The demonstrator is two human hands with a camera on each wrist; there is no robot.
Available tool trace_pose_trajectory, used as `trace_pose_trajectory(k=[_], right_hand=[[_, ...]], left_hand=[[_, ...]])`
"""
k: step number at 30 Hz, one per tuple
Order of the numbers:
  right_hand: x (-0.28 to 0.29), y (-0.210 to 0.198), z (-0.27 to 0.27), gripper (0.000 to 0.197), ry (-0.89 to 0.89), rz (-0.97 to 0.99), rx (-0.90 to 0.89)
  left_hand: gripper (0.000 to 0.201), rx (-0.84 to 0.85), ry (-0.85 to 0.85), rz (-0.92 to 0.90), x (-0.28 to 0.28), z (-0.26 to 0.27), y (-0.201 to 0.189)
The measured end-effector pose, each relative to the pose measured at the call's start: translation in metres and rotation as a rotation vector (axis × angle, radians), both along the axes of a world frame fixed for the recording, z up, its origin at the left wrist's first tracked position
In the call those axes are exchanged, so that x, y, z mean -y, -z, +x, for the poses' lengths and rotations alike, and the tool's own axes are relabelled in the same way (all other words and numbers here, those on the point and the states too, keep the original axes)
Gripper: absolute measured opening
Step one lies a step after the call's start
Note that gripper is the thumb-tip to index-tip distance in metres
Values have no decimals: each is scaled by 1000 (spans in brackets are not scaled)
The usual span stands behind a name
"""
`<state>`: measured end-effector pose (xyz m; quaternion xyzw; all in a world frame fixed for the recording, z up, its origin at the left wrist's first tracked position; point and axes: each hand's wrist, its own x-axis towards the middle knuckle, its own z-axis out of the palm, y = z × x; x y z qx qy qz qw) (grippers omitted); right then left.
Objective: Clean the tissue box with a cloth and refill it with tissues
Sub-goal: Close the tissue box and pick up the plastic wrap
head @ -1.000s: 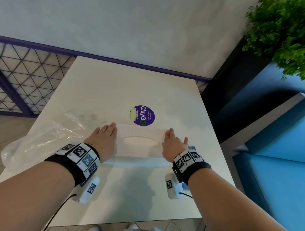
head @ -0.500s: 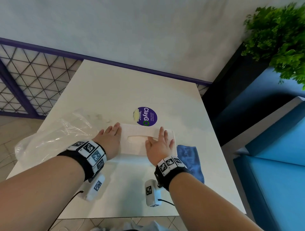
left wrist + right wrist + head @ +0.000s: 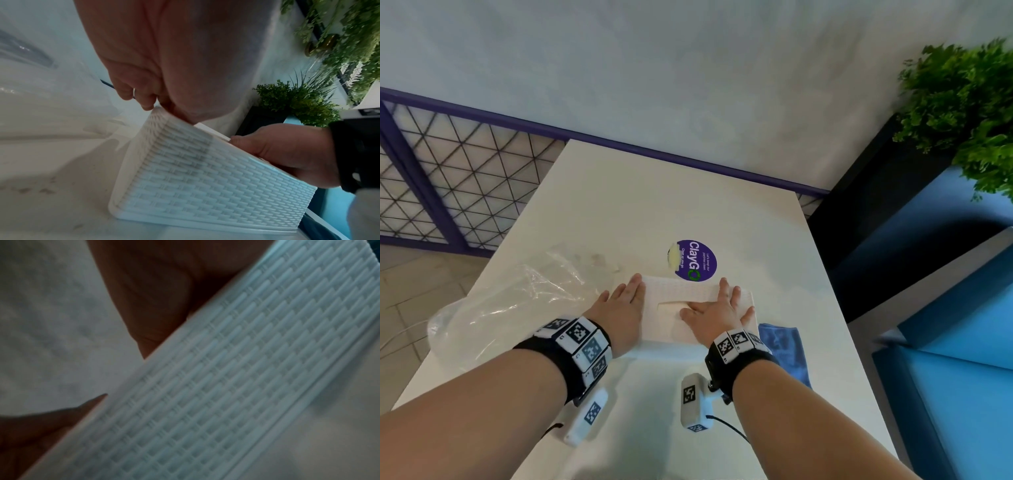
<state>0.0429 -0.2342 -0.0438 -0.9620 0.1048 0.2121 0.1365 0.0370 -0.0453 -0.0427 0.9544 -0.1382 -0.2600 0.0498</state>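
The white woven-pattern tissue box (image 3: 676, 290) lies flat on the white table (image 3: 654, 205), its top slot (image 3: 669, 306) showing pale tissue inside. My left hand (image 3: 624, 303) rests against the box's left end with the fingers straight. My right hand (image 3: 719, 308) lies flat on the box top, fingers spread, thumb by the slot. The blue cloth (image 3: 787, 349) lies on the table just right of the box, untouched. In the left wrist view the box side (image 3: 205, 178) fills the middle, with my right hand (image 3: 287, 154) on its top edge. The right wrist view shows blurred box weave (image 3: 226, 369).
A crumpled clear plastic bag (image 3: 510, 308) lies left of the box. A purple round sticker (image 3: 697, 260) is on the table behind it. A wall and purple rail stand beyond the table, with a green plant (image 3: 969, 109) and blue seating (image 3: 962, 342) to the right.
My right hand has slid from the box's right end onto its top by the slot, uncovering the blue cloth. The left hand stays at the left end.
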Motion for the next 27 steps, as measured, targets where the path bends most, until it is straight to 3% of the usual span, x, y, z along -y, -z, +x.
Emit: trace_pose_trajectory(k=[16, 22, 25, 27], right_hand=[[-6, -10, 2, 28, 66, 103, 8], [5, -24, 5, 12, 162, 260, 88], [1, -24, 6, 24, 233, 306, 143], [-3, -18, 10, 18, 277, 362, 181]], left_hand=[[73, 18, 2, 28, 3, 0, -1], [77, 11, -7, -3, 3, -1, -2], [77, 6, -18, -11, 3, -1, -1], [77, 9, -21, -17, 3, -1, -1]])
